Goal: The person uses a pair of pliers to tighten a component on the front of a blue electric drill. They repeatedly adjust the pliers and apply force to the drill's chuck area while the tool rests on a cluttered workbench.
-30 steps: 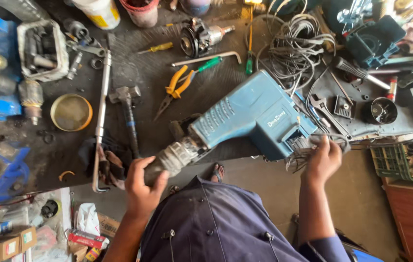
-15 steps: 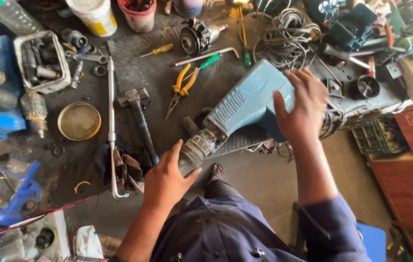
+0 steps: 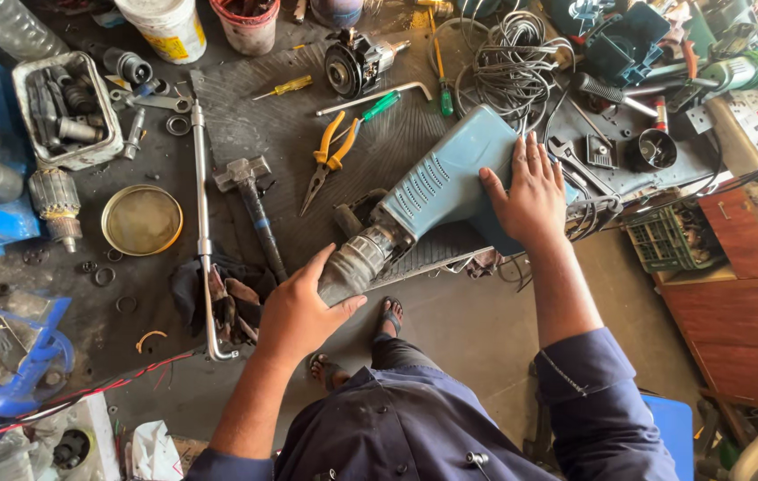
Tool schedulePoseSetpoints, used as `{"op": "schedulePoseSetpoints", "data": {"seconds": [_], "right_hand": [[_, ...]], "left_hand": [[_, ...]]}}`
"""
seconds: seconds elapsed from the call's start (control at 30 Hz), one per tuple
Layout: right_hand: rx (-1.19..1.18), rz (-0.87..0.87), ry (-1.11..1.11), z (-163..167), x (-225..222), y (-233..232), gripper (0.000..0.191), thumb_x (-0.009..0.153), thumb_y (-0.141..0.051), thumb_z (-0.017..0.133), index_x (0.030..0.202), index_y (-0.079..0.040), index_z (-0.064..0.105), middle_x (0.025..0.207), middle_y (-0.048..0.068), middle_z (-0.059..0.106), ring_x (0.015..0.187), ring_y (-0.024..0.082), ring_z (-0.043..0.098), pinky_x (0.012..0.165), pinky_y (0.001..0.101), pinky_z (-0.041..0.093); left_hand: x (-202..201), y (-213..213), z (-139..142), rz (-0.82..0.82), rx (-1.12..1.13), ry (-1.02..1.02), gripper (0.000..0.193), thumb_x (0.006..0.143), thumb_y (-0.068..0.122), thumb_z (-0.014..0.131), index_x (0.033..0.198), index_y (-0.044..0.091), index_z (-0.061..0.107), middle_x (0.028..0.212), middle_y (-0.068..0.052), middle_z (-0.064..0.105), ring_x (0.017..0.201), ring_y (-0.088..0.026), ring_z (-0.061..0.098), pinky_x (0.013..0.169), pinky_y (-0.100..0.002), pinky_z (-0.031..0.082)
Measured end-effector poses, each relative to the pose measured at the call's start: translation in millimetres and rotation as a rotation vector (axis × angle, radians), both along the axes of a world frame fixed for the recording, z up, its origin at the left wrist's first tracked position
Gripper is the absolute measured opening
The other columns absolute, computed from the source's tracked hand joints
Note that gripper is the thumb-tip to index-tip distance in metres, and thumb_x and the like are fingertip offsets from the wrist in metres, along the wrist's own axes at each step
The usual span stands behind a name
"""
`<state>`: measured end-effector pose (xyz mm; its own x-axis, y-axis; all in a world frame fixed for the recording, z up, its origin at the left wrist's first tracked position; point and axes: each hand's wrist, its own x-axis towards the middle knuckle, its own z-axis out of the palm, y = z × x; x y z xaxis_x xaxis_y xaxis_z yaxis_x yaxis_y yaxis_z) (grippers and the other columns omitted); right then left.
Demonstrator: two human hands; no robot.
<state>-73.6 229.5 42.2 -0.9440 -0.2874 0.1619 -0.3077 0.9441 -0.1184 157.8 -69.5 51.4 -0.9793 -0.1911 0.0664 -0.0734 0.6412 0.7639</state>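
A large blue power tool [image 3: 439,189] with a grey metal nose lies slanted on the dark workbench [image 3: 245,98]. My left hand [image 3: 300,313] grips the metal nose at the bench's near edge. My right hand [image 3: 532,196] lies flat, fingers spread, on the rear of the tool's blue body. Just beyond the tool lie orange-handled pliers [image 3: 330,158] and a hammer [image 3: 252,198].
Around the tool lie a long steel bar [image 3: 202,223], a round brass tin [image 3: 141,219], a coil of grey wire [image 3: 512,55], a motor part [image 3: 357,61], screwdrivers, a tray of sockets [image 3: 65,109], buckets and dark rags [image 3: 227,294]. A wooden cabinet [image 3: 744,294] stands at right.
My right hand has slid from the tool's rear grip up onto its blue body and flattened. My left hand has stayed on the metal nose. The view has shifted right.
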Motion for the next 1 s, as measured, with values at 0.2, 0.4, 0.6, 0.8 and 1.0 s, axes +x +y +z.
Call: {"op": "schedulePoseSetpoints", "data": {"seconds": [0.2, 0.4, 0.6, 0.8, 1.0], "right_hand": [[-0.019, -0.004, 0.035, 1, 6, -1, 0.089, 0.103, -0.065, 0.043, 0.157, 0.005, 0.034, 0.164, 0.024, 0.033, 0.152, 0.037, 0.03, 0.123, 0.0501, 0.02], [-0.012, -0.018, 0.028, 3, 4, -3, 0.091, 0.101, -0.066, 0.044, 0.157, 0.004, 0.034, 0.163, 0.023, 0.034, 0.152, 0.036, 0.03, 0.123, 0.0491, 0.02], [-0.009, -0.035, 0.0, 6, -2, -4, 0.091, 0.101, -0.067, 0.044, 0.158, 0.003, 0.034, 0.164, 0.02, 0.034, 0.152, 0.033, 0.03, 0.123, 0.047, 0.018], [-0.002, -0.05, -0.035, 9, -7, -7, 0.092, 0.099, -0.067, 0.044, 0.157, 0.003, 0.034, 0.165, 0.019, 0.032, 0.153, 0.032, 0.029, 0.123, 0.0464, 0.017], [0.017, -0.053, -0.043, 9, -7, -8, 0.091, 0.099, -0.067, 0.045, 0.157, 0.003, 0.034, 0.165, 0.019, 0.032, 0.152, 0.032, 0.029, 0.123, 0.0463, 0.017]], "left_hand": [[5, 3, -4, 0.042, 0.132, -0.004, 0.083, 0.071, 0.037, 0.088, 0.141, 0.005, 0.055, 0.119, -0.025, 0.071, 0.111, -0.038, 0.069, 0.09, -0.043, 0.056], [4, 2, -3, 0.049, 0.133, 0.025, 0.082, 0.072, 0.037, 0.089, 0.14, 0.005, 0.056, 0.118, -0.024, 0.072, 0.11, -0.038, 0.07, 0.089, -0.043, 0.057], [-2, 4, -2, 0.048, 0.196, -0.013, 0.08, 0.072, 0.036, 0.088, 0.139, 0.005, 0.057, 0.112, -0.022, 0.074, 0.106, -0.035, 0.073, 0.087, -0.04, 0.059], [-7, 0, -2, 0.032, 0.292, -0.033, 0.078, 0.074, 0.037, 0.086, 0.138, 0.003, 0.057, 0.109, -0.02, 0.077, 0.105, -0.03, 0.076, 0.086, -0.038, 0.06], [-9, -1, -6, 0.017, 0.314, -0.009, 0.078, 0.075, 0.038, 0.086, 0.137, 0.002, 0.057, 0.11, -0.021, 0.076, 0.106, -0.031, 0.076, 0.086, -0.038, 0.06]]}}
